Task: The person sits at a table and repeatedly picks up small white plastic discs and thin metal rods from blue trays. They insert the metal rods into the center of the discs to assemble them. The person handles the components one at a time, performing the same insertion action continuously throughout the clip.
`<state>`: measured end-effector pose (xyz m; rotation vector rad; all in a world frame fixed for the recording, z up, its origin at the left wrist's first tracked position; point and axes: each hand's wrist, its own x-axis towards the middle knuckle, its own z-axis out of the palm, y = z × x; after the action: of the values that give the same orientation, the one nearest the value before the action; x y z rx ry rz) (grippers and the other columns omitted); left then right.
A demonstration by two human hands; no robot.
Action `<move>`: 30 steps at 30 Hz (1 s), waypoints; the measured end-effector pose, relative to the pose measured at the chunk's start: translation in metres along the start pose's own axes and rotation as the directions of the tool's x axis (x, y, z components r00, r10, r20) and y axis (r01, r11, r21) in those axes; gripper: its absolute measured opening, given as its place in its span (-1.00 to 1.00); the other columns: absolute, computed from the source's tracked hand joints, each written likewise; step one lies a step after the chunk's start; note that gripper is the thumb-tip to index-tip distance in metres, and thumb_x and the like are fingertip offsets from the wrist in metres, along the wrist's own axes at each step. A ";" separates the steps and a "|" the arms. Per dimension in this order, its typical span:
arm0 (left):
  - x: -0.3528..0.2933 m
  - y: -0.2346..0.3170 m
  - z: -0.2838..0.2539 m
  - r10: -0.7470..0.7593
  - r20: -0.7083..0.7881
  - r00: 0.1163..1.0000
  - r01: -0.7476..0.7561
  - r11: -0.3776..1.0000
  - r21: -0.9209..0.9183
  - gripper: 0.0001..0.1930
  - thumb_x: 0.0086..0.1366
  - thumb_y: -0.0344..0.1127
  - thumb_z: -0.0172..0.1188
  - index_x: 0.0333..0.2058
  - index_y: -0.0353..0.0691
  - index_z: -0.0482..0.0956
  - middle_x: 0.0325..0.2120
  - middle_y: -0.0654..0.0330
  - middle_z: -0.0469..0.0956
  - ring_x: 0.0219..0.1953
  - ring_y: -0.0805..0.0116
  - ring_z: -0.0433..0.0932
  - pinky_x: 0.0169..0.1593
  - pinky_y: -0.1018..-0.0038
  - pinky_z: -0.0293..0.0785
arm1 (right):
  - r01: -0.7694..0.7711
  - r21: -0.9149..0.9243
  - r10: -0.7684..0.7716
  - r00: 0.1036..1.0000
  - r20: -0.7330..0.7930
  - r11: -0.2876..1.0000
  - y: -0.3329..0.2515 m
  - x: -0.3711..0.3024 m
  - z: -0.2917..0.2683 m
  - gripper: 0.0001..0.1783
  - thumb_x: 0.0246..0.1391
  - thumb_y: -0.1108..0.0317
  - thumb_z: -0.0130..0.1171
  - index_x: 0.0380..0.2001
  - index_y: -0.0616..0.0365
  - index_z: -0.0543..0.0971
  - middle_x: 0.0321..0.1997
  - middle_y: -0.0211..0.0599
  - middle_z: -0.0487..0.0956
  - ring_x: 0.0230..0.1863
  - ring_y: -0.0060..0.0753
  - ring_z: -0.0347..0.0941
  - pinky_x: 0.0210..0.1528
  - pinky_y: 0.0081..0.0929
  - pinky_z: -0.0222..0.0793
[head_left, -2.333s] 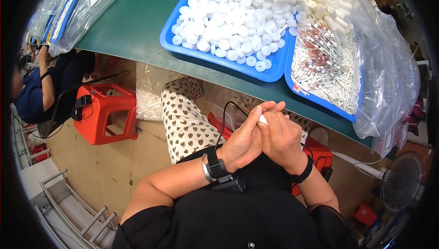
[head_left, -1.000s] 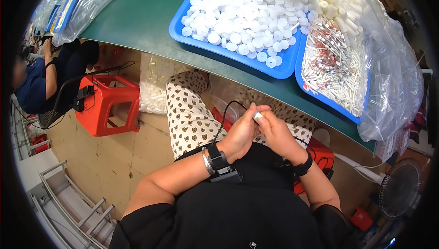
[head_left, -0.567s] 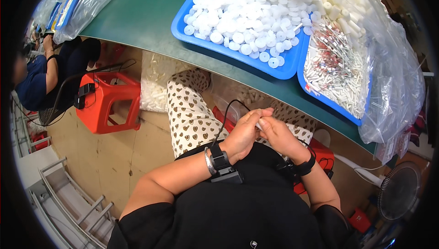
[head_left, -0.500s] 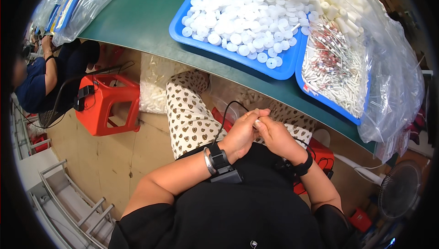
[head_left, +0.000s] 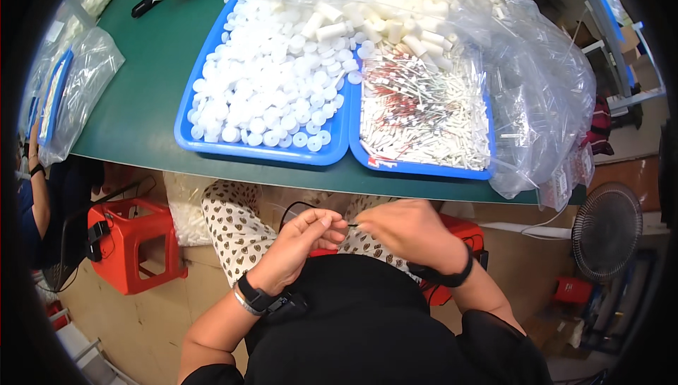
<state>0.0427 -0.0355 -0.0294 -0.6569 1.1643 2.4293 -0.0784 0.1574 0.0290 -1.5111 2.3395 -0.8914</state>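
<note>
Above my lap, just in front of the table edge, my left hand (head_left: pixel 300 244) has its fingers curled and its thumb bent over them. Facing it, my right hand (head_left: pixel 413 237) is closed, with thumb and fingertips pinched and slightly blurred. A short, thin dark piece (head_left: pixel 352 225) shows in the gap, running from the left fingertips to the right ones; its kind is too small to tell. Beyond the hands, a blue tray (head_left: pixel 265 154) holds many translucent white discs (head_left: pixel 282 81). Beside it on the right, a second blue tray (head_left: pixel 431 172) carries small white tubes (head_left: pixel 424 138) and thin red-and-white pieces (head_left: pixel 402 88).
Clear plastic bags (head_left: pixel 537 102) drape over the right tray, and white cylinders (head_left: pixel 424 42) lie at its back. The green table (head_left: pixel 134 123) spans the front. Red stools (head_left: pixel 134 244) stand at left and under me. A fan (head_left: pixel 606 229) is at right; another person's arm (head_left: pixel 39 194) shows at far left.
My view has swung, so the trays sit further left and lower. My hands, which were pressed together, have drawn apart, and the thin dark piece now shows between them.
</note>
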 end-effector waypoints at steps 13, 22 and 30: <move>0.052 0.102 0.014 0.814 0.370 0.448 -0.378 -0.202 0.903 -0.78 0.16 -0.49 0.27 -0.19 -0.30 0.58 -0.19 0.10 0.55 -0.14 0.07 0.46 -0.05 0.29 0.43 | -0.140 -0.572 -0.013 0.967 -0.255 0.808 0.054 0.023 -0.051 -0.86 -0.08 0.59 0.15 -0.39 0.18 0.57 -0.38 -0.23 0.49 -0.34 -0.17 0.48 -0.30 -0.29 0.40; 0.073 0.110 0.009 0.744 0.363 0.561 -0.222 -0.287 0.932 -0.80 0.15 -0.49 0.24 -0.21 -0.29 0.58 -0.27 0.06 0.52 -0.16 0.04 0.46 -0.08 0.24 0.44 | -0.135 -0.511 -0.049 0.942 -0.332 0.849 0.057 0.021 -0.059 -0.87 0.01 0.57 0.17 -0.33 0.21 0.49 -0.37 -0.18 0.53 -0.39 -0.09 0.49 -0.33 -0.25 0.40; 0.067 0.113 0.009 0.806 0.348 0.479 -0.421 -0.137 0.897 -0.73 0.22 -0.46 0.23 -0.08 -0.32 0.54 -0.29 0.10 0.53 -0.25 0.17 0.47 -0.12 0.38 0.44 | -0.282 -0.109 0.191 0.841 -0.507 0.953 0.043 0.015 -0.056 -0.78 0.00 0.48 0.35 -0.24 0.17 0.60 -0.44 -0.27 0.62 -0.52 -0.34 0.45 -0.42 -0.39 0.34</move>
<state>-0.0727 -0.0868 0.0097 0.0523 3.3572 1.3294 -0.1443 0.1770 0.0501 -1.0973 2.9636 -1.1297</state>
